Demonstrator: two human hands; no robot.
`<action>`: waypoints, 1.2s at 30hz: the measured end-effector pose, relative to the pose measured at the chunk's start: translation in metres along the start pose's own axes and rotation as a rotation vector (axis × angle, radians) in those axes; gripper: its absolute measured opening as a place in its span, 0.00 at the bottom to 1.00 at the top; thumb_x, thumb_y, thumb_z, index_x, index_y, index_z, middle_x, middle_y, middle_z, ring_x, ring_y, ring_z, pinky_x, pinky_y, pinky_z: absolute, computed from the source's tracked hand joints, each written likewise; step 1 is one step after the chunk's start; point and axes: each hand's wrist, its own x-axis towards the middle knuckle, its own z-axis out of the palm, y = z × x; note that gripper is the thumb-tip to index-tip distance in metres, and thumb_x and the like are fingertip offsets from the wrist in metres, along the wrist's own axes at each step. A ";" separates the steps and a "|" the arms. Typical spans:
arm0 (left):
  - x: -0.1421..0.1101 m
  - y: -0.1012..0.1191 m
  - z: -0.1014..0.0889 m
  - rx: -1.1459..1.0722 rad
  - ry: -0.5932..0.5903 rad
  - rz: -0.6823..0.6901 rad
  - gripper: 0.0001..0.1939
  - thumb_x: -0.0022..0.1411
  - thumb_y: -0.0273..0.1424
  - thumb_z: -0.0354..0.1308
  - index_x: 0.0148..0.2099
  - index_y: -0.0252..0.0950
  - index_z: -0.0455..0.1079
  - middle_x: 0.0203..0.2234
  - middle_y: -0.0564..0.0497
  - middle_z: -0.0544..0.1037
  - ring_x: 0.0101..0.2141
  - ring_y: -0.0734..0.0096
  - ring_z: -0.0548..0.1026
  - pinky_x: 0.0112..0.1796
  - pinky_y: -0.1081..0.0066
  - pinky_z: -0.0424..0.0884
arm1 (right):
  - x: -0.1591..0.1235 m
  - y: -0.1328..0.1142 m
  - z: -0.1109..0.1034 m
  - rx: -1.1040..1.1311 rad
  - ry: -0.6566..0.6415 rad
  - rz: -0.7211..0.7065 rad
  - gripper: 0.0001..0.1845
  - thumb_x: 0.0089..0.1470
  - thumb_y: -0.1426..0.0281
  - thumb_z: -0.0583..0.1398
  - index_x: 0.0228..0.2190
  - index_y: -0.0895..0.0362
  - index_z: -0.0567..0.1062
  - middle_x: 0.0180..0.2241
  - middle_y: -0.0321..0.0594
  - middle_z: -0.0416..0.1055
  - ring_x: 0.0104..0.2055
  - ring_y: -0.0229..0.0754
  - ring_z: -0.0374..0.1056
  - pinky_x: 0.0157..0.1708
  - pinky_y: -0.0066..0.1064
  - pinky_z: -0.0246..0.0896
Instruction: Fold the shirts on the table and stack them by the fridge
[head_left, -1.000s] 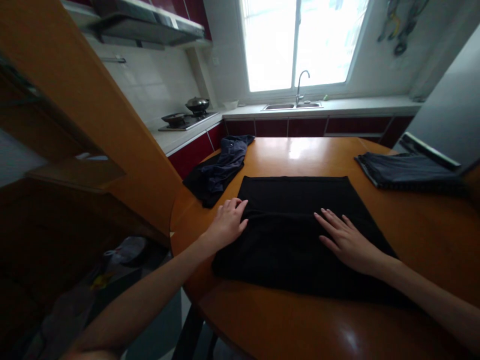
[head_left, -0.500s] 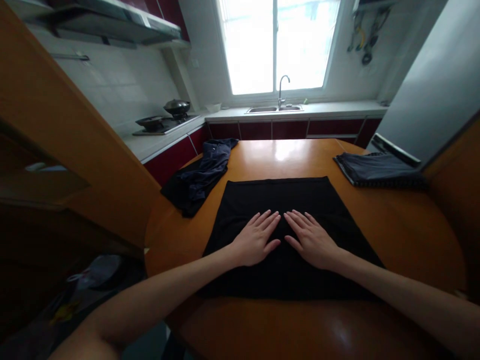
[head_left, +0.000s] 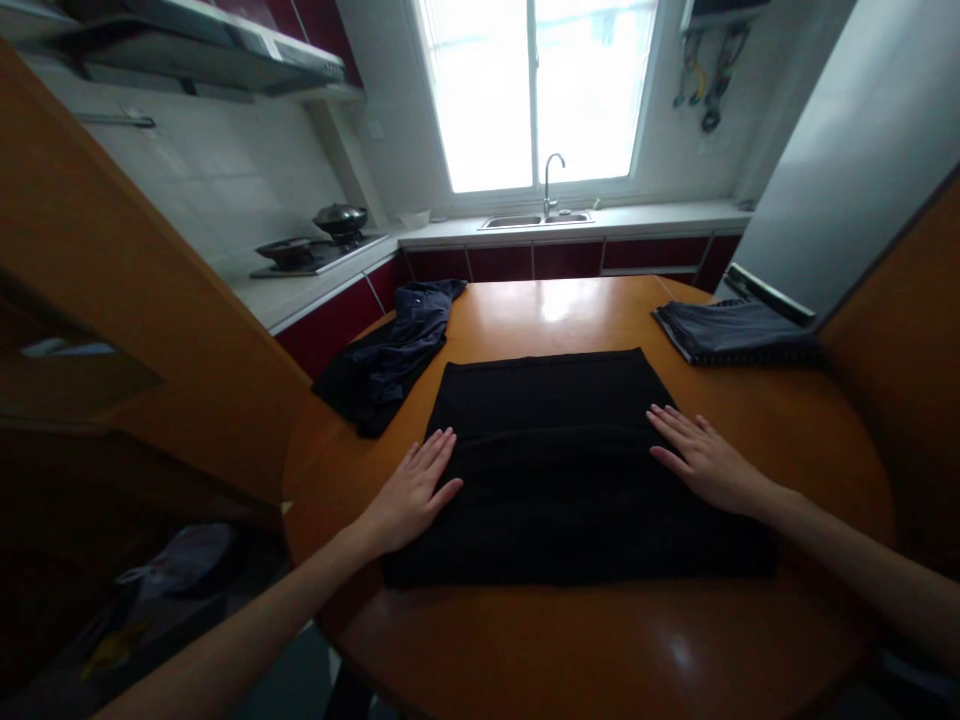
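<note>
A black cloth garment (head_left: 555, 490) lies spread flat on the wooden table (head_left: 540, 640), wider at the near side than at the far side. A low crease runs across it. At its left edge rests my left hand (head_left: 414, 492), palm down, fingers stretched out. My right hand (head_left: 705, 462) lies flat on the right edge, its thumb apart from the fingers. Neither hand grips the fabric. What kind of garment it is, I cannot tell.
A crumpled dark blue garment (head_left: 412, 335) lies over black cloth at the table's far left. Folded grey clothing (head_left: 739, 333) sits at the far right. Beyond are a sink (head_left: 536, 220), a stove with pans (head_left: 319, 255) and a fridge (head_left: 810, 150).
My hands have slid apart from the middle of the black cloth, the left to its left edge and the right to its right edge. The view has shifted slightly.
</note>
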 end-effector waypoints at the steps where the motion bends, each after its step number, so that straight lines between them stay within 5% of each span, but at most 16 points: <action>1: -0.005 -0.004 0.000 0.001 0.002 -0.009 0.35 0.75 0.48 0.41 0.75 0.36 0.43 0.71 0.40 0.50 0.70 0.56 0.50 0.66 0.50 0.51 | -0.003 0.006 -0.001 0.008 0.002 0.017 0.36 0.67 0.50 0.44 0.69 0.53 0.53 0.70 0.47 0.50 0.72 0.52 0.43 0.68 0.58 0.39; 5: -0.026 -0.009 -0.009 -0.013 0.060 -0.051 0.35 0.75 0.47 0.42 0.75 0.36 0.41 0.70 0.39 0.52 0.69 0.54 0.53 0.64 0.48 0.54 | -0.023 0.016 -0.013 0.060 0.083 0.061 0.35 0.67 0.53 0.45 0.69 0.55 0.52 0.70 0.49 0.49 0.72 0.53 0.43 0.67 0.59 0.41; 8: -0.042 0.007 -0.027 -0.063 0.123 -0.012 0.34 0.75 0.43 0.44 0.76 0.40 0.39 0.71 0.41 0.50 0.69 0.53 0.52 0.65 0.49 0.54 | -0.046 -0.002 -0.033 0.132 0.129 -0.036 0.33 0.67 0.56 0.49 0.70 0.50 0.52 0.71 0.44 0.46 0.72 0.53 0.42 0.68 0.58 0.40; 14: -0.068 0.042 -0.049 -0.130 -0.101 0.295 0.40 0.69 0.41 0.56 0.75 0.47 0.39 0.71 0.48 0.52 0.69 0.53 0.53 0.65 0.48 0.55 | -0.086 -0.041 -0.048 0.167 -0.114 -0.326 0.40 0.63 0.59 0.59 0.70 0.42 0.48 0.71 0.38 0.44 0.72 0.54 0.42 0.68 0.57 0.41; 20: -0.088 0.026 -0.039 -0.059 -0.113 0.286 0.35 0.69 0.36 0.56 0.73 0.53 0.47 0.70 0.52 0.53 0.68 0.53 0.55 0.63 0.48 0.58 | -0.104 -0.018 -0.037 0.134 -0.071 -0.301 0.40 0.61 0.60 0.61 0.69 0.41 0.51 0.70 0.37 0.49 0.70 0.54 0.49 0.67 0.55 0.48; 26: -0.098 0.007 -0.037 -0.055 -0.023 0.376 0.30 0.71 0.33 0.55 0.71 0.54 0.54 0.67 0.53 0.62 0.65 0.57 0.63 0.62 0.53 0.64 | -0.111 0.000 -0.038 0.085 0.071 -0.449 0.35 0.63 0.66 0.59 0.67 0.41 0.55 0.65 0.35 0.61 0.66 0.50 0.59 0.65 0.49 0.58; 31: -0.099 0.013 -0.046 -0.101 0.001 0.408 0.29 0.74 0.23 0.43 0.72 0.51 0.51 0.66 0.54 0.64 0.64 0.62 0.63 0.61 0.58 0.67 | -0.115 0.001 -0.041 0.041 0.136 -0.544 0.35 0.64 0.76 0.54 0.68 0.43 0.54 0.63 0.35 0.65 0.64 0.44 0.63 0.63 0.42 0.61; 36: -0.093 0.020 -0.045 -0.134 0.068 0.467 0.29 0.74 0.23 0.44 0.72 0.48 0.53 0.64 0.52 0.67 0.64 0.63 0.64 0.60 0.61 0.69 | -0.116 0.003 -0.038 0.012 0.155 -0.554 0.36 0.63 0.76 0.54 0.68 0.42 0.54 0.62 0.34 0.66 0.64 0.46 0.63 0.61 0.45 0.64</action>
